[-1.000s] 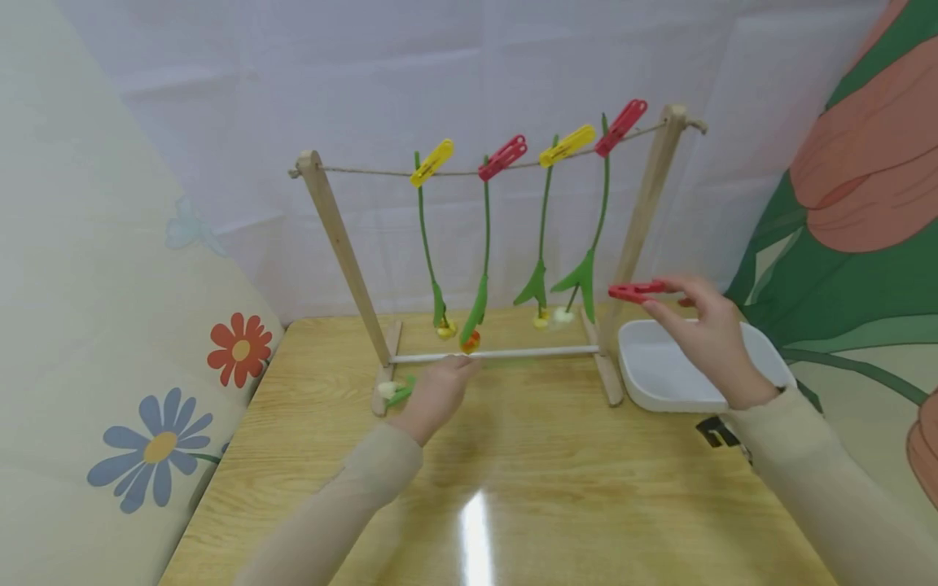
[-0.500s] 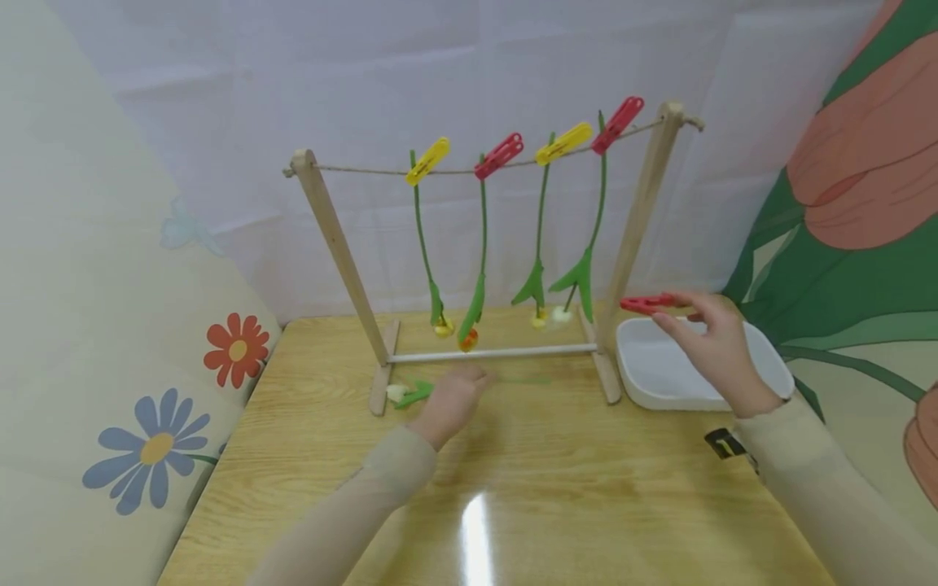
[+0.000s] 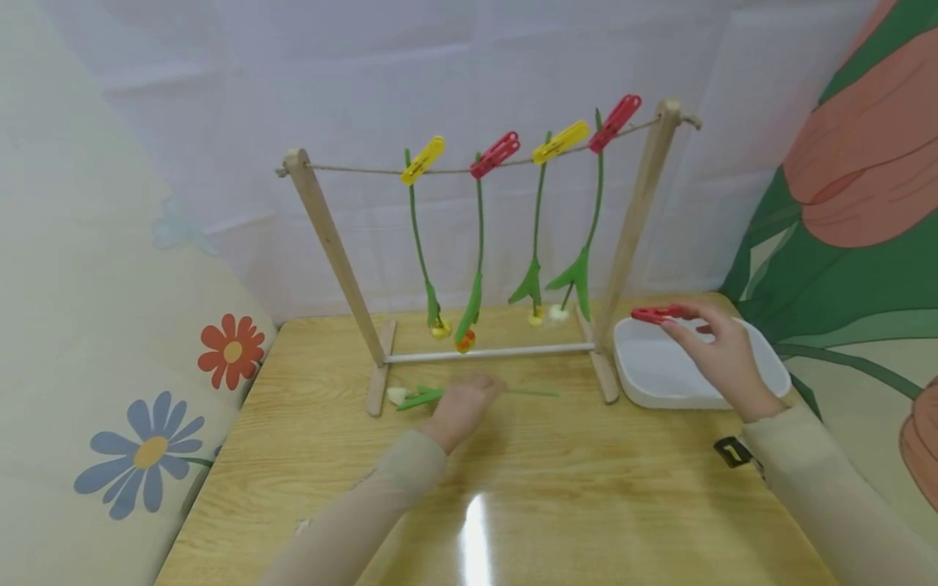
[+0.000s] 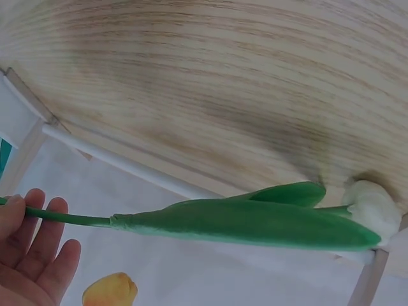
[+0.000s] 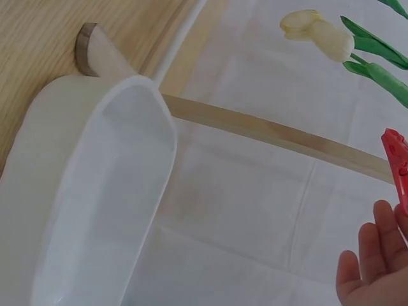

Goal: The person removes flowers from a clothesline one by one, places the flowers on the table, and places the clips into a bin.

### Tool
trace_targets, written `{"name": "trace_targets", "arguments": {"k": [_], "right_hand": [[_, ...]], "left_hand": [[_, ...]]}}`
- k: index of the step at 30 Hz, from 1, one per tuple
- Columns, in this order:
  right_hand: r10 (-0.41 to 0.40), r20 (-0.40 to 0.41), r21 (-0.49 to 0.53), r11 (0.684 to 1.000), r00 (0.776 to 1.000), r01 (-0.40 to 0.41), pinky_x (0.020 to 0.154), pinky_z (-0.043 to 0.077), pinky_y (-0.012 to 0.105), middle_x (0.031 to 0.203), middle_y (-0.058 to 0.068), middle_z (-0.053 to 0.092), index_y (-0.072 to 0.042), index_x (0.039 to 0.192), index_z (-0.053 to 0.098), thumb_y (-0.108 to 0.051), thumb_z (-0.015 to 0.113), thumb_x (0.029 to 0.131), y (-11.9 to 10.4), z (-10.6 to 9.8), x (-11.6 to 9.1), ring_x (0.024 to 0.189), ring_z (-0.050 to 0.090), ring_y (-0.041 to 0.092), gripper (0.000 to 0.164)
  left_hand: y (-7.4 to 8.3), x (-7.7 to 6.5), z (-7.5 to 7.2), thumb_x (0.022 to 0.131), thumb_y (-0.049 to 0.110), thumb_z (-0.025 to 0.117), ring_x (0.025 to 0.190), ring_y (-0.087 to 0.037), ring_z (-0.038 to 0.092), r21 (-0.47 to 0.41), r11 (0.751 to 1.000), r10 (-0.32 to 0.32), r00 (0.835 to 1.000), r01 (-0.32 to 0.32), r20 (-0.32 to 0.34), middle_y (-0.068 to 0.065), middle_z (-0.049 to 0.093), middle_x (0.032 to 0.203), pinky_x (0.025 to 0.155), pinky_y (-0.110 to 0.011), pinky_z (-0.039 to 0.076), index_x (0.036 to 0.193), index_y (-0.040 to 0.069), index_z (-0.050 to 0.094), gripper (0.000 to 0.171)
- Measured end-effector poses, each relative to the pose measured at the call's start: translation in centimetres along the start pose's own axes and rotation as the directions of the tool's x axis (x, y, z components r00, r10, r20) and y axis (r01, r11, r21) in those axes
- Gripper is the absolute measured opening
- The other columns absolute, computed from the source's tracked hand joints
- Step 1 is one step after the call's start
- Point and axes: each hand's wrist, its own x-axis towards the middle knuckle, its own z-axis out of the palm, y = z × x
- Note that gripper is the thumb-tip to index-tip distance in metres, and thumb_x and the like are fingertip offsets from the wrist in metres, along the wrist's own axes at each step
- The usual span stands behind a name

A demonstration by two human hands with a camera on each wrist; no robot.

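Note:
My left hand pinches the green stem of a white tulip between thumb and fingers. Its white bloom points left, close to the foot of the wooden rack. In my right hand is a red clothespin, pinched at its handle end above the white tray. Several tulips hang upside down from the rack's twine, held by yellow clothespins and red clothespins. An orange bloom shows near my left hand in the left wrist view.
The wooden rack has a left post, a right post and a white crossbar low between them. It stands on a wood-grain table. A white cloth hangs behind, with flower-printed panels at both sides.
My left hand has moved right and slightly toward me, bringing the white tulip along from beside the rack's left foot. My right hand has shifted a little right and down with the red clothespin.

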Motion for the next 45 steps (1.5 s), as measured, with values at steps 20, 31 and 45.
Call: {"name": "trace_targets", "arguments": {"k": [20,31,45], "right_hand": [[0.088,0.140,-0.092,0.993,0.986,-0.076,0.078,0.037,0.031,0.117,0.034,0.057,0.013,0.124,0.054,-0.019,0.059,0.098,2.3,-0.2,0.1,0.103,0.049,0.035,0.042],[0.107,0.313,-0.163,0.985,0.944,-0.057,0.087,0.041,0.064,0.117,0.037,0.056,0.015,0.122,0.054,-0.018,0.060,0.098,4.3,-0.4,0.8,0.107,0.051,0.050,0.042],[0.135,0.539,-0.251,0.968,0.831,0.006,0.081,0.047,0.056,0.101,0.024,0.063,0.012,0.118,0.058,-0.016,0.067,0.093,6.7,0.2,2.6,0.096,0.056,0.040,0.039]], "left_hand": [[0.4,0.3,2.8,0.075,-0.007,0.068,0.088,-0.019,0.066,0.032,0.999,-0.044,0.997,0.042,0.068,-0.004,0.070,0.096,0.082,-0.030,0.055,0.107,0.010,0.069,0.036],[0.6,0.5,4.0,0.080,0.002,0.068,0.092,-0.019,0.064,0.044,0.992,-0.122,0.982,0.117,0.143,-0.002,0.069,0.097,0.081,-0.030,0.054,0.108,0.013,0.069,0.030],[1.2,1.0,5.5,0.086,0.014,0.066,0.084,-0.017,0.063,0.078,0.980,-0.192,0.967,0.181,0.169,0.002,0.068,0.090,0.073,-0.029,0.052,0.100,0.017,0.070,0.015]]}}
